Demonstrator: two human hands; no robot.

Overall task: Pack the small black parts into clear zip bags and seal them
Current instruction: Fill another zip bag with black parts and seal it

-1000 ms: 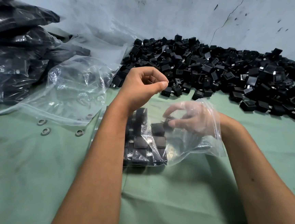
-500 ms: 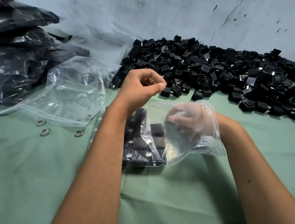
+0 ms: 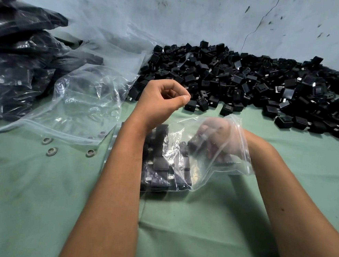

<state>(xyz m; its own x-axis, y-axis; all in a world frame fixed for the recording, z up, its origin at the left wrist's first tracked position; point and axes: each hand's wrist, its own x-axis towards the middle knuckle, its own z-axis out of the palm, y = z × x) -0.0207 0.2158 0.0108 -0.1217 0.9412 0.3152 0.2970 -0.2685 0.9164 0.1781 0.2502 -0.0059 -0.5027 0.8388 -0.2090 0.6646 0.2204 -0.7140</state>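
The clear zip bag [image 3: 207,152] lies on the green table [image 3: 196,233] just in front of the big heap of loose black parts [image 3: 250,84], its mouth turned toward the right. The right hand [image 3: 214,140] is inside it up to the wrist, fingers curled round what looks like 1 black part [image 3: 193,146], though the film blurs the grip. The left hand [image 3: 165,99] hovers above the bag's closed end, between bag and heap, thumb and forefinger pinched on the thin upper edge of the plastic, holding the mouth up. The bag is limp, slippery film; I judge it will collapse and fold wherever it is not held, so the stiffer zip strip at the mouth is the place to take it. The parts look like small rigid plastic blocks with metal prongs, light singly, hard to hurt, best taken by their flat sides, and apt to snag the film with a prong. Inside the bag about 8 packed parts [image 3: 161,168] show in neat rows; more may be hidden under the left forearm. The heap holds hundreds, too many to count. Left of the bag lie at least 2 empty clear bags [image 3: 85,100], beyond them a stack of filled bags [image 3: 17,53] I cannot count, and 4 metal rings [image 3: 51,152] on the cloth.
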